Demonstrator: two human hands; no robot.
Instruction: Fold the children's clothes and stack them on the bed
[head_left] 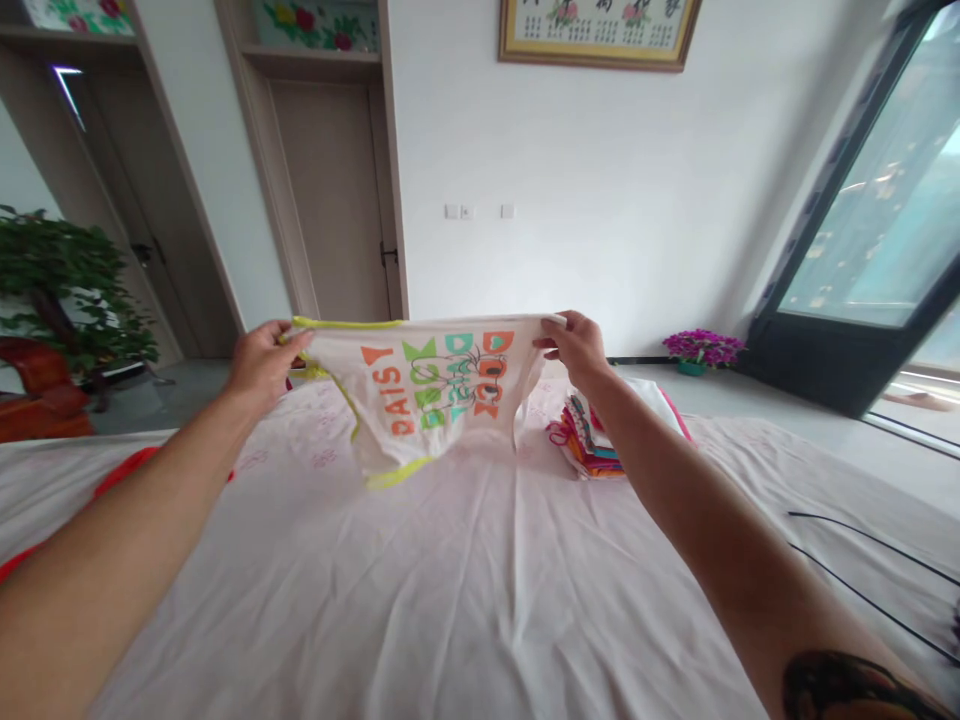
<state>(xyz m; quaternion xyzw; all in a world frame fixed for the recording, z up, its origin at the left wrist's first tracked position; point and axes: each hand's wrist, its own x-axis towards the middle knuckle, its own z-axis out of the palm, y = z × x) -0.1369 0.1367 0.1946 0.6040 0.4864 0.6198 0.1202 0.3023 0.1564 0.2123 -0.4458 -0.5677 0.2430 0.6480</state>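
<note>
White sleeveless-looking top [450, 385] with yellow trim, stretched sideways between 2 bare hands above a pale, creased bed sheet [450, 570]. Its printed letters, in orange, green and turquoise, include the word "DAISY" and run downwards.

The left hand [259, 372] has its thumb and fingers closed on a yellow-edged upper corner. The right hand [581, 348] pinches the opposite upper corner, fingertips together on the cloth. The lower edge hangs loose, close over the sheet.

Just beside the right forearm is a stack of folded clothes [592, 450], in orange, blue, pink and patterned layers. White fabric with a pink edge [664, 400] shows behind that forearm; whether it belongs to the stack is unclear.

As for progress, the stacked pieces look finished, while the top is spread open and unfolded, apart from the stack. Red cloth [133, 468], partly hidden by the left forearm, lies on the sheet; whether it is folded cannot be told.
</note>
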